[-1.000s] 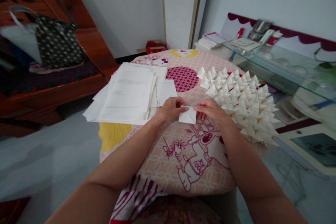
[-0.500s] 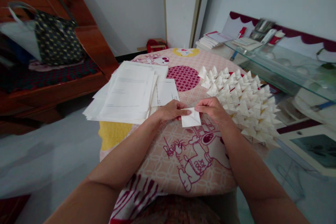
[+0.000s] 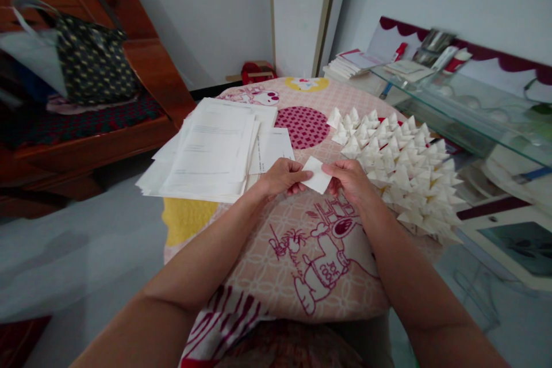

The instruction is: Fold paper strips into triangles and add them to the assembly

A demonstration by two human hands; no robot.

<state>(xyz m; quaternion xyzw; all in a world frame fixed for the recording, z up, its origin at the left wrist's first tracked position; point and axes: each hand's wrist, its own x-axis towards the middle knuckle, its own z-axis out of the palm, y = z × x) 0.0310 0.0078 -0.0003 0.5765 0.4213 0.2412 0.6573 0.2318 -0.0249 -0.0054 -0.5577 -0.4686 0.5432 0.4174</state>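
A small folded square of white paper (image 3: 317, 175) is held between my two hands, just above the patterned cloth. My left hand (image 3: 282, 177) pinches its left corner, thumb on top. On the opposite corner, my right hand (image 3: 348, 178) grips with thumb and fingers closed. The paper is turned so that one corner points away from me. To the right of my hands stands a dense array of folded white paper pieces (image 3: 399, 155) with pointed tips. A stack of printed paper sheets (image 3: 207, 149) lies to the left.
The table's pink cloth (image 3: 259, 247) has cartoon figures on it. Behind the folded pieces, a glass shelf (image 3: 466, 109) carries several items, with booklets (image 3: 351, 63) at its left end. A wooden bench (image 3: 159, 83) with a dotted bag (image 3: 90, 60) stands at left.
The folded paper has been turned from lying square to a diamond position and raised slightly. My right hand now holds its right corner instead of its top edge.
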